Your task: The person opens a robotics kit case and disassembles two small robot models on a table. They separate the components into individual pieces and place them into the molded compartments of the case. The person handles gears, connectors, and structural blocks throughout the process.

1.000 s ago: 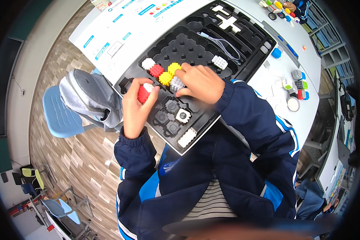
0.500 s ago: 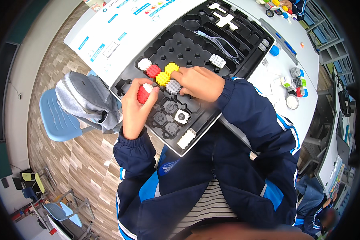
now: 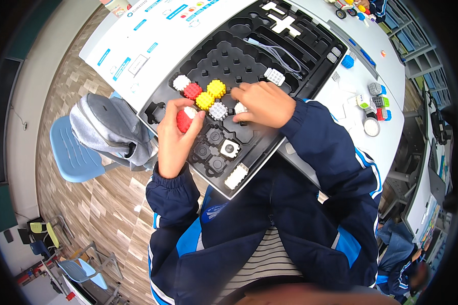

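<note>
My left hand (image 3: pixel 172 145) is closed round a red block (image 3: pixel 184 122) with a white part at its top, over the near left side of the black tray (image 3: pixel 224 44). My right hand (image 3: pixel 267 105) is curled over the tray's middle, a white block (image 3: pixel 240 108) showing between thumb and forefinger. Between the hands, studded cube blocks lie in the tray: a white one (image 3: pixel 181 83), a red one (image 3: pixel 192 91), two yellow ones, one of them farther back (image 3: pixel 216 89), and a grey one (image 3: pixel 218 111). My right fingers hide part of the white block.
A pale block (image 3: pixel 275 76), a cable (image 3: pixel 280 55) and white cross-shaped pieces (image 3: pixel 284 25) lie farther back in the tray. A printed sheet (image 3: pixel 132 46) spreads left. Loose blocks (image 3: pixel 376 101) and a round white piece (image 3: pixel 371 127) sit right. A grey backpack (image 3: pixel 104 124) rests on a blue chair (image 3: pixel 74 152).
My right hand has shifted slightly right, away from the yellow and grey blocks, and a white block now shows in its fingers. My left hand still holds the red block.
</note>
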`<action>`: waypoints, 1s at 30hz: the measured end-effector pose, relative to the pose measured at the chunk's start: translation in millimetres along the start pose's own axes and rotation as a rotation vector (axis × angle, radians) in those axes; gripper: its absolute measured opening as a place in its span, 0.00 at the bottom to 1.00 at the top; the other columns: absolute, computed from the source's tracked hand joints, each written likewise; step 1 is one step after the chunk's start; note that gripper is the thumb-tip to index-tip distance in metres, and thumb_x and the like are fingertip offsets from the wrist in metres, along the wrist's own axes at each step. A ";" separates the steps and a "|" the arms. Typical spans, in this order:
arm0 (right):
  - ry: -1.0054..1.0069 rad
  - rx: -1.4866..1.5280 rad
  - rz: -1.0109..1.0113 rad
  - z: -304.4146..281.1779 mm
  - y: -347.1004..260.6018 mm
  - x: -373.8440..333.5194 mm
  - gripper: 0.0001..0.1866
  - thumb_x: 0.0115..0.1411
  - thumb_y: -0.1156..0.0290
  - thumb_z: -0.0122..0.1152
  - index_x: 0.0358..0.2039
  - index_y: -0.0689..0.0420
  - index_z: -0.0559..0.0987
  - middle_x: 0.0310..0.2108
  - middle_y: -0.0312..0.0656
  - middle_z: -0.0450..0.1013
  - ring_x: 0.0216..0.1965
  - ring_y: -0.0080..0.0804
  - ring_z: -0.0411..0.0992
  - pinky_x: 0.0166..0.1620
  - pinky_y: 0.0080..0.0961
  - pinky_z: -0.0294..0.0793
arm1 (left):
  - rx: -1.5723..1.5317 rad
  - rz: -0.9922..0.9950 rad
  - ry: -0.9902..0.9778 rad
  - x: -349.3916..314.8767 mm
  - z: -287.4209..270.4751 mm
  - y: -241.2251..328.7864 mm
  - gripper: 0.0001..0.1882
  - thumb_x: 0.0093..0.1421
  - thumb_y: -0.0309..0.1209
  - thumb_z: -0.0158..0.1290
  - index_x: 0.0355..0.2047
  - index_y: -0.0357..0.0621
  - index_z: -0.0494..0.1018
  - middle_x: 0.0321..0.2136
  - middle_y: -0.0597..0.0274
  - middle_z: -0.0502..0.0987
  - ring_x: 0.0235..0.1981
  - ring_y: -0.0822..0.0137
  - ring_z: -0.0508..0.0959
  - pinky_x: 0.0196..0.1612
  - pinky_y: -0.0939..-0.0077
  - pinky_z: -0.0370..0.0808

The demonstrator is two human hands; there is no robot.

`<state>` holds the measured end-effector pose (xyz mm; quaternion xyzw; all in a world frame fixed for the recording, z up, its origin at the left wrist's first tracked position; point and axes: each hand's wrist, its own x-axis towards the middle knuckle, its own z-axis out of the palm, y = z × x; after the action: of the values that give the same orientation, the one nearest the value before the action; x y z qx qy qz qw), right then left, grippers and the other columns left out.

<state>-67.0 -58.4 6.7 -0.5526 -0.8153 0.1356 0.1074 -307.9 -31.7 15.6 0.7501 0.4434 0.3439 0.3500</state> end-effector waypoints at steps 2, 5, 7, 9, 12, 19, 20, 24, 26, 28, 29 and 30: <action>-0.050 -0.050 0.068 -7.0 -0.3 -5.6 0.26 0.52 0.49 0.71 0.35 0.62 0.77 0.30 0.50 0.76 0.35 0.53 0.78 0.38 0.43 0.77 | 0.012 0.018 0.002 0.3 1.4 -1.5 0.17 0.59 0.29 0.64 0.44 0.37 0.71 0.33 0.54 0.79 0.33 0.67 0.78 0.40 0.74 0.74; -0.075 -0.130 0.168 -17.9 -3.2 -16.1 0.24 0.50 0.50 0.72 0.30 0.61 0.80 0.24 0.48 0.77 0.31 0.51 0.78 0.35 0.44 0.77 | 0.055 0.058 -0.002 1.4 3.0 -3.3 0.18 0.58 0.29 0.65 0.44 0.37 0.71 0.35 0.53 0.80 0.35 0.64 0.79 0.41 0.72 0.74; -0.027 -0.223 0.116 -23.7 -7.4 -22.2 0.20 0.47 0.55 0.73 0.27 0.61 0.80 0.25 0.48 0.77 0.31 0.49 0.79 0.34 0.41 0.77 | 0.067 0.059 0.008 1.0 2.7 -3.2 0.18 0.58 0.29 0.65 0.44 0.37 0.71 0.35 0.53 0.80 0.36 0.63 0.80 0.42 0.72 0.74; 0.038 -0.317 0.132 -26.9 -13.3 -24.8 0.14 0.46 0.61 0.73 0.25 0.59 0.81 0.25 0.46 0.78 0.31 0.46 0.79 0.33 0.39 0.77 | 0.059 0.036 0.003 -1.0 1.0 -1.8 0.18 0.58 0.30 0.65 0.44 0.37 0.72 0.35 0.53 0.80 0.35 0.64 0.79 0.41 0.72 0.74; 0.130 -0.444 0.237 -30.3 -17.4 -22.5 0.04 0.46 0.69 0.70 0.23 0.54 0.84 0.25 0.42 0.79 0.32 0.40 0.80 0.32 0.35 0.76 | 0.087 0.018 0.002 -4.3 -3.2 0.2 0.17 0.59 0.30 0.65 0.44 0.37 0.72 0.35 0.54 0.79 0.34 0.64 0.79 0.40 0.72 0.74; 0.067 -0.063 -0.147 -14.5 -10.3 14.6 0.18 0.50 0.72 0.69 0.42 0.58 0.77 0.32 0.48 0.78 0.35 0.51 0.78 0.38 0.44 0.77 | 0.069 -0.018 -0.010 -4.5 -2.8 -1.6 0.16 0.59 0.31 0.64 0.43 0.37 0.73 0.35 0.54 0.79 0.33 0.64 0.78 0.40 0.72 0.74; 0.003 -0.037 -0.202 -8.5 -11.2 20.5 0.17 0.51 0.72 0.68 0.42 0.57 0.77 0.32 0.47 0.78 0.35 0.50 0.79 0.37 0.43 0.77 | 0.074 -0.005 -0.016 -4.3 -1.7 -1.9 0.16 0.59 0.31 0.64 0.43 0.37 0.73 0.35 0.54 0.79 0.33 0.63 0.78 0.40 0.71 0.74; 0.025 -0.070 -0.252 4.3 -13.1 29.9 0.18 0.51 0.72 0.68 0.43 0.58 0.76 0.31 0.47 0.79 0.34 0.51 0.79 0.36 0.43 0.77 | 0.078 0.047 -0.012 -4.8 0.7 -1.8 0.16 0.59 0.31 0.64 0.44 0.37 0.74 0.35 0.54 0.79 0.33 0.62 0.78 0.40 0.71 0.73; 0.022 -0.046 -0.256 -0.5 -11.3 30.0 0.19 0.50 0.71 0.69 0.43 0.58 0.75 0.30 0.48 0.78 0.33 0.52 0.79 0.36 0.43 0.77 | 0.074 0.042 -0.008 -5.5 -0.4 -1.2 0.16 0.59 0.31 0.64 0.43 0.37 0.74 0.35 0.54 0.79 0.33 0.63 0.78 0.40 0.71 0.73; 0.025 0.009 -0.252 -12.8 -6.2 25.5 0.20 0.49 0.70 0.70 0.42 0.58 0.75 0.28 0.49 0.78 0.32 0.52 0.78 0.35 0.43 0.76 | 0.072 0.018 -0.007 -6.4 -2.7 -0.6 0.15 0.59 0.31 0.64 0.43 0.37 0.74 0.34 0.55 0.80 0.33 0.63 0.78 0.40 0.71 0.74; -0.006 0.054 -0.210 -19.4 -4.3 22.3 0.21 0.48 0.69 0.72 0.42 0.57 0.75 0.27 0.49 0.78 0.32 0.52 0.78 0.35 0.43 0.76 | 0.076 0.002 -0.007 -6.6 -3.8 -0.4 0.15 0.59 0.30 0.64 0.43 0.37 0.74 0.34 0.55 0.80 0.33 0.64 0.78 0.39 0.72 0.74; -0.027 0.063 -0.217 -25.3 -3.2 17.8 0.21 0.47 0.69 0.72 0.42 0.56 0.75 0.27 0.49 0.78 0.32 0.52 0.78 0.35 0.43 0.76 | 0.079 -0.005 -0.006 -7.0 -4.6 -0.2 0.15 0.59 0.30 0.64 0.43 0.37 0.74 0.34 0.55 0.80 0.33 0.64 0.78 0.39 0.72 0.74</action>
<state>-68.1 -40.5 32.0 -0.4555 -0.8671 0.1560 0.1277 -314.3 -36.9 16.4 0.7632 0.4576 0.3230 0.3221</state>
